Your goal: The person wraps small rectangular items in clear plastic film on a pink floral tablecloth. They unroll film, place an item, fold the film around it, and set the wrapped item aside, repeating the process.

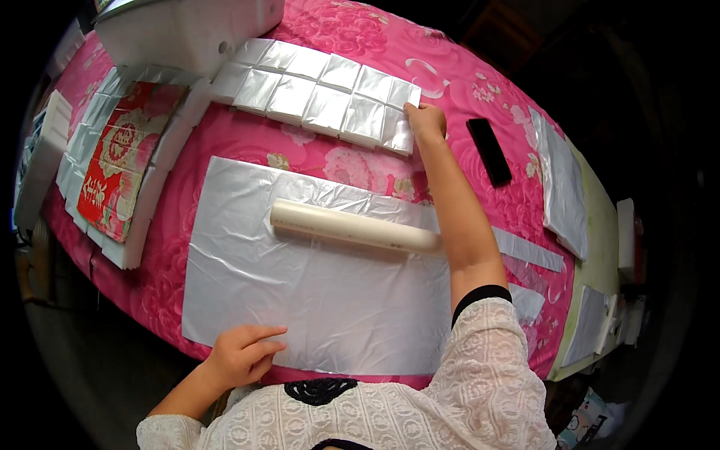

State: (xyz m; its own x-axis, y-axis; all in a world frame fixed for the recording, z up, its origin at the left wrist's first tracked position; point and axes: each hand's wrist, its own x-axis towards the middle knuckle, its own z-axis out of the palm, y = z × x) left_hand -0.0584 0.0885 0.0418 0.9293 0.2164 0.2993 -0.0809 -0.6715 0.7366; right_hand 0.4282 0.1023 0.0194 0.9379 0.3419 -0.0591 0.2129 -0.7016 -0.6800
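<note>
A large translucent silver-grey plastic sheet (pixel 322 300) lies spread before me, with a cream-white tube (pixel 352 227) lying across its far part. My left hand (pixel 244 354) rests by the sheet's near left corner, fingers loosely stretched and nothing seen in them. Beyond the sheet run two rows of flat folded silver plastic packets (pixel 324 109), laid side by side and overlapping. At the right end of these rows my right hand (pixel 426 121) pinches the edge of an end packet (pixel 397 129). My right forearm passes over the tube's right end and hides part of the sheet.
A white plastic bin (pixel 187 34) stands at the far left. Near it, a red printed bag (pixel 124 161) lies on stacked white packets. A black phone (pixel 489 152) rests right of my right arm. Folded plastic sheets (pixel 559 184) lie along the table's right side, on a pink floral cloth (pixel 360 166).
</note>
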